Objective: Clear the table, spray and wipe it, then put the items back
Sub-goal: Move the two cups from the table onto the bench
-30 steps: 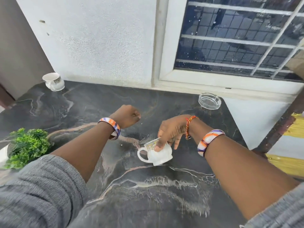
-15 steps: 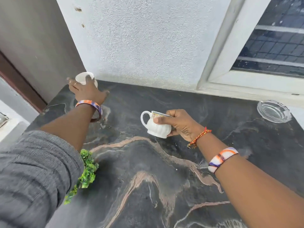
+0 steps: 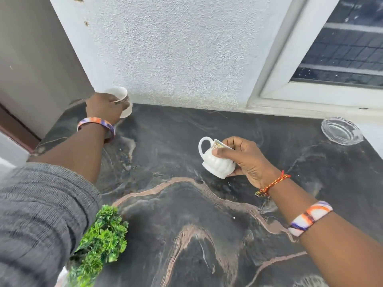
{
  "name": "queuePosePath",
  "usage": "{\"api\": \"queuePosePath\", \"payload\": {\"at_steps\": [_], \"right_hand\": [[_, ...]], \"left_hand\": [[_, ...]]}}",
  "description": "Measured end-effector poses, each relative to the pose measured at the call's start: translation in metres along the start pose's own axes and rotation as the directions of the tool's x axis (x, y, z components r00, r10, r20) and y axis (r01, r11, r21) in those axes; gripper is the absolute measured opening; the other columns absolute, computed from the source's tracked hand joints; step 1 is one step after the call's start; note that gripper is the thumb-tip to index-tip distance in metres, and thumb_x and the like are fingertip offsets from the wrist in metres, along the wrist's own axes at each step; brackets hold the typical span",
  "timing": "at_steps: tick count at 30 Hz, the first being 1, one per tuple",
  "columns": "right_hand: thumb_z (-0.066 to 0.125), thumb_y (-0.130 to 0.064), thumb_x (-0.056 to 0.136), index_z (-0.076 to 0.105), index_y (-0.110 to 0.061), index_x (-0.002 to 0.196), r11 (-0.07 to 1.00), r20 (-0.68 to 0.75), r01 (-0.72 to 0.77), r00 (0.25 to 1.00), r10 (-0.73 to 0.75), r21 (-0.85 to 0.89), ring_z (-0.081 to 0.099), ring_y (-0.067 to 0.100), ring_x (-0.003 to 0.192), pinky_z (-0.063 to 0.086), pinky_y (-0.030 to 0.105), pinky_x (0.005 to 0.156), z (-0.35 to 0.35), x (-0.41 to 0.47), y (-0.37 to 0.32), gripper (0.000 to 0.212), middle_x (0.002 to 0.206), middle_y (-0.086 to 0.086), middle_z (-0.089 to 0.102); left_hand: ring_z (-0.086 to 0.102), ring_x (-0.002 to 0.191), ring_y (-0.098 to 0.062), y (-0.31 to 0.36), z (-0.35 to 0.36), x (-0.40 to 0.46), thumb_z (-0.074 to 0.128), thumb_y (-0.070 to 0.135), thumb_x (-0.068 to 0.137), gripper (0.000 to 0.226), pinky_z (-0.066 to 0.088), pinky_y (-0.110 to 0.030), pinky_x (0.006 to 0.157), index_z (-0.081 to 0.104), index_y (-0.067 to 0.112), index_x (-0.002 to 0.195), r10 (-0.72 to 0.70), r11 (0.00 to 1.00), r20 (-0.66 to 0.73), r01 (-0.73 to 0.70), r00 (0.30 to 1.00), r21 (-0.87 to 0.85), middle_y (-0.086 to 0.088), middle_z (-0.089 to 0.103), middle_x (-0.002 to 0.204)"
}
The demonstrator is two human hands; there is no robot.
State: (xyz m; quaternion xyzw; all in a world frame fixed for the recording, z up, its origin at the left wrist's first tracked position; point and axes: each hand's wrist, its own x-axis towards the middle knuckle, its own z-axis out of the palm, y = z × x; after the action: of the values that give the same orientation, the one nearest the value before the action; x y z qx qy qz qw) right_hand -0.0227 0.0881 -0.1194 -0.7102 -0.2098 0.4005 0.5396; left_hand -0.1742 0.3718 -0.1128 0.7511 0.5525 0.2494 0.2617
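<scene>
dark marbled stone with pale pink and white veins makes up the table [image 3: 186,235], which runs back to a rough white wall [image 3: 176,48] and a white-framed window [image 3: 339,59] at the upper right.

2 white cups are in hand. near the middle of the table, the right hand [image 3: 246,158] is wrapped around a ribbed white cup [image 3: 215,160], thumb across its front and fingers curled behind, so the grip is closed on it. this cup is tilted with its loop handle pointing up and to the left, and it looks lifted off the stone, though its base is close to the surface. a gold pattern shows at its rim.

at the far left corner, against the wall, the left hand [image 3: 103,108] is closed over a second white cup [image 3: 122,101], fingers clasped around the near side. that cup leans, its open mouth turned up and toward the wall; whether its foot touches the table cannot be told.

each forearm carries a striped orange, white and purple bangle, and the right wrist also has a red and yellow thread. grey ribbed sleeves cover the upper arms.

a clear glass ashtray [image 3: 342,131] sits at the far right edge of the table, well apart from both cups. a small green artificial plant [image 3: 101,243] stands at the near left, partly hidden under the left sleeve.
</scene>
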Motion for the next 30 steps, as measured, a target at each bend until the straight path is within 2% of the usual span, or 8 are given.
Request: {"api": "queuePosePath", "payload": {"at_steps": [8, 11, 16, 19, 22, 25, 28, 30], "right_hand": [[0.076, -0.015, 0.076, 0.053, -0.018, 0.1, 1.0, -0.213, -0.009, 0.977, 0.011, 0.011, 0.062, 0.018, 0.08, 0.057, 0.04, 0.062, -0.049, -0.043, -0.002, 0.033, 0.11, 0.007, 0.061], [0.076, -0.016, 0.075, 0.048, -0.019, 0.121, 0.999, -0.257, -0.037, 0.965, 0.045, 0.036, 0.063, 0.019, 0.084, 0.058, 0.037, 0.062, -0.08, -0.07, 0.003, 0.054, 0.115, 0.008, 0.059], [0.074, -0.014, 0.077, 0.049, -0.017, 0.13, 0.998, -0.359, -0.038, 0.932, 0.053, 0.049, 0.062, 0.013, 0.083, 0.057, 0.032, 0.06, -0.162, -0.15, 0.025, 0.059, 0.105, -0.001, 0.06], [0.075, -0.014, 0.076, 0.06, -0.015, 0.117, 0.997, -0.412, -0.061, 0.908, 0.074, 0.046, 0.065, 0.014, 0.08, 0.057, 0.033, 0.066, -0.217, -0.207, 0.052, 0.043, 0.1, 0.002, 0.065], [0.074, -0.012, 0.077, 0.066, -0.015, 0.105, 0.996, -0.478, -0.061, 0.874, 0.087, 0.068, 0.065, 0.021, 0.082, 0.056, 0.04, 0.075, -0.281, -0.279, 0.086, 0.03, 0.095, 0.006, 0.066], [0.076, -0.015, 0.073, 0.068, -0.015, 0.095, 0.993, -0.553, -0.063, 0.826, 0.11, 0.104, 0.065, 0.023, 0.084, 0.055, 0.046, 0.079, -0.343, -0.35, 0.122, 0.023, 0.089, 0.006, 0.066], [0.082, -0.035, 0.045, 0.069, -0.003, 0.096, 0.982, -0.686, -0.11, 0.703, 0.188, 0.156, 0.063, 0.023, 0.078, 0.052, 0.037, 0.073, -0.405, -0.414, 0.164, 0.062, 0.083, 0.008, 0.065], [0.082, -0.043, 0.036, 0.07, -0.002, 0.082, 0.973, -0.763, -0.2, 0.609, 0.216, 0.115, 0.058, 0.019, 0.07, 0.045, 0.031, 0.066, -0.441, -0.443, 0.2, 0.063, 0.071, 0.006, 0.061]], "left_hand": [[0.046, 0.058, -0.012, 0.102, 0.028, -0.1, 0.07, 0.042, 0.077, 0.042, 0.031, -0.011, 0.049, 0.049, 0.018, 0.048, 0.298, 0.947, 0.302, -0.24, 0.906, -0.214, -0.005, 0.048, 0.057], [0.06, 0.078, -0.011, 0.126, 0.053, -0.149, 0.073, 0.036, 0.075, 0.015, 0.04, -0.007, 0.057, 0.065, 0.024, 0.08, 0.404, 0.891, 0.407, -0.252, 0.819, -0.378, 0.002, 0.063, 0.084], [0.053, 0.119, -0.014, 0.185, 0.1, -0.26, 0.074, 0.035, 0.072, 0.074, 0.04, -0.022, 0.096, 0.042, 0.028, 0.137, 0.565, 0.816, 0.53, -0.332, 0.633, -0.473, 0.004, 0.053, 0.136], [0.056, 0.113, -0.007, 0.224, 0.117, -0.333, 0.069, 0.046, 0.058, 0.074, 0.039, -0.019, 0.094, 0.053, 0.027, 0.128, 0.605, 0.795, 0.566, -0.378, 0.561, -0.475, 0.012, 0.059, 0.125], [0.057, 0.075, 0.012, 0.264, 0.141, -0.417, 0.07, 0.043, 0.056, 0.024, 0.043, -0.015, 0.073, 0.058, 0.039, 0.076, 0.654, 0.754, 0.566, -0.368, 0.502, -0.545, 0.024, 0.06, 0.082], [0.064, 0.088, -0.009, 0.3, 0.172, -0.501, 0.075, 0.047, 0.05, 0.046, 0.051, -0.025, 0.077, 0.064, 0.03, 0.09, 0.682, 0.73, 0.593, -0.357, 0.428, -0.583, 0.009, 0.067, 0.095], [0.063, 0.095, -0.015, 0.335, 0.2, -0.583, 0.075, 0.05, 0.046, 0.062, 0.047, -0.026, 0.076, 0.064, 0.023, 0.101, 0.701, 0.712, 0.623, -0.385, 0.347, -0.587, 0.005, 0.068, 0.103], [0.062, 0.095, -0.016, 0.35, 0.215, -0.625, 0.079, 0.045, 0.052, 0.056, 0.043, -0.025, 0.075, 0.064, 0.022, 0.101, 0.71, 0.699, 0.637, -0.417, 0.301, -0.581, 0.004, 0.068, 0.104]]}}
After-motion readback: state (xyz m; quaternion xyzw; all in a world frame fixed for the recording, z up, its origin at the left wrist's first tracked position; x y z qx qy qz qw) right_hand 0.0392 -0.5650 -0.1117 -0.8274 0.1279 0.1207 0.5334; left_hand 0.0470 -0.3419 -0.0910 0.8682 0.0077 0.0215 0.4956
